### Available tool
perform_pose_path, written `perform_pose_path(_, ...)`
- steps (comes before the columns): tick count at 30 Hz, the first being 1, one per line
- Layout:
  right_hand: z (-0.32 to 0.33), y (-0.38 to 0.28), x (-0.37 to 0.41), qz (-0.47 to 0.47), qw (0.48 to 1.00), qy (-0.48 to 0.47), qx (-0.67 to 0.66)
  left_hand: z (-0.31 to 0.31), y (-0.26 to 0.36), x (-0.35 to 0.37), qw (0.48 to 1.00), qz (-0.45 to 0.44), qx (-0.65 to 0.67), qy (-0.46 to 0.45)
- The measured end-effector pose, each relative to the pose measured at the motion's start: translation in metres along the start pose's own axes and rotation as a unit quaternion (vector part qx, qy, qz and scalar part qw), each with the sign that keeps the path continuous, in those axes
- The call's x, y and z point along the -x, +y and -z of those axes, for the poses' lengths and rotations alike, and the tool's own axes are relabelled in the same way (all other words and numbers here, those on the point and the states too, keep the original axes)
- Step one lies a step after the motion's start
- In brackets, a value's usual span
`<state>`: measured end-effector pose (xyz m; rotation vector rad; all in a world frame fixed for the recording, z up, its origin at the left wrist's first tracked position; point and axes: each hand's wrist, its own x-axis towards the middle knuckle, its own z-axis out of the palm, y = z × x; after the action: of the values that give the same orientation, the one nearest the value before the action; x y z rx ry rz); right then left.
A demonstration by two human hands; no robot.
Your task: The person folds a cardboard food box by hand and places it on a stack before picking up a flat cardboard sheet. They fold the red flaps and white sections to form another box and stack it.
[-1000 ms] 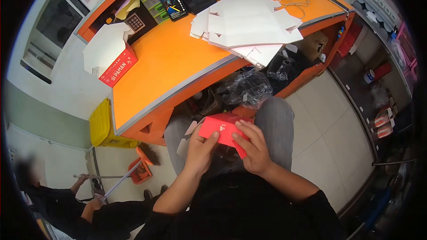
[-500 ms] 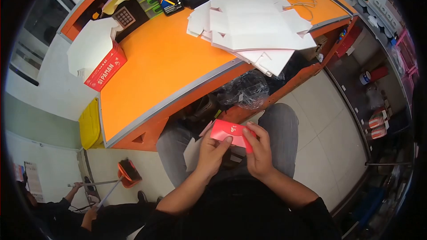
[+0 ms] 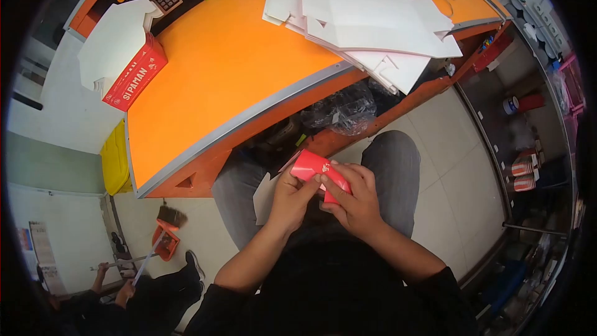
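Both hands grip a red carton piece (image 3: 311, 163) above my lap. My left hand (image 3: 289, 197) holds its left end, thumb on the front. My right hand (image 3: 357, 200) is closed round the right end, which bends downward. Part of a white carton flap (image 3: 263, 199) shows left of my left hand, over my leg. On the orange table (image 3: 217, 68) lies a stack of flat white cartons (image 3: 373, 9). Folded red cartons with white flaps (image 3: 138, 78) stand at the table's left end.
At lower left another person (image 3: 158, 295) holds long handles near a broom (image 3: 171, 216) and an orange dustpan (image 3: 166, 244). A yellow container (image 3: 115, 158) stands beside the table. Shelves with striped cups (image 3: 524, 174) are at right. Clear plastic (image 3: 348, 112) lies under the table.
The red carton piece is more bent, and my right fingers have wrapped further round it. The table appears higher in view. The other person's foot, broom and dustpan have shifted.
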<state>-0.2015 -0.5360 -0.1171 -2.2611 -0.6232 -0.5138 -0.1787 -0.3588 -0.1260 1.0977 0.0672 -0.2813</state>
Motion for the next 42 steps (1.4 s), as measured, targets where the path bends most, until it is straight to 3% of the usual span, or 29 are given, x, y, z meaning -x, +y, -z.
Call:
perform_pose_path(9, 0.004, 0.0, 0.005, -0.057, 0.996, 0.062, -0.021, -0.019, 0.0, 0.0, 1.0, 0.009, -0.021, -0.01)
perform_pose_path(18, 0.007, 0.005, 0.006, -0.069, 0.996, 0.055, -0.002, -0.023, -0.008, 0.004, 0.998, 0.039, -0.003, -0.042)
perform_pose_path(21, 0.006, 0.0, 0.002, -0.121, 0.991, 0.059, 0.004, -0.042, 0.001, 0.006, 0.999, 0.013, 0.025, -0.045)
perform_pose_path(24, 0.012, -0.01, 0.001, -0.113, 0.991, 0.05, -0.047, -0.019, -0.004, -0.006, 0.997, 0.037, -0.032, -0.057)
perform_pose_path(27, 0.006, 0.0, 0.015, -0.171, 0.952, 0.07, -0.245, -0.007, -0.001, -0.015, 0.991, 0.118, 0.032, -0.062)
perform_pose_path(30, 0.009, 0.022, 0.019, -0.287, 0.857, 0.069, -0.423, -0.004, 0.002, -0.007, 0.979, 0.182, 0.031, -0.087)
perform_pose_path(33, 0.009, 0.038, 0.02, -0.344, 0.834, 0.084, -0.422, 0.0, -0.004, 0.004, 0.968, 0.214, 0.013, -0.133)
perform_pose_path(37, 0.018, 0.045, 0.013, -0.202, 0.898, 0.042, -0.389, 0.009, -0.008, 0.01, 0.952, 0.241, -0.024, -0.19)
perform_pose_path(40, 0.029, 0.04, 0.002, -0.189, 0.913, -0.05, -0.359, 0.007, -0.009, 0.012, 0.952, 0.238, -0.046, -0.187)
perform_pose_path(42, 0.037, 0.038, -0.007, -0.131, 0.957, -0.091, -0.242, 0.007, -0.009, 0.012, 0.954, 0.231, -0.053, -0.182)
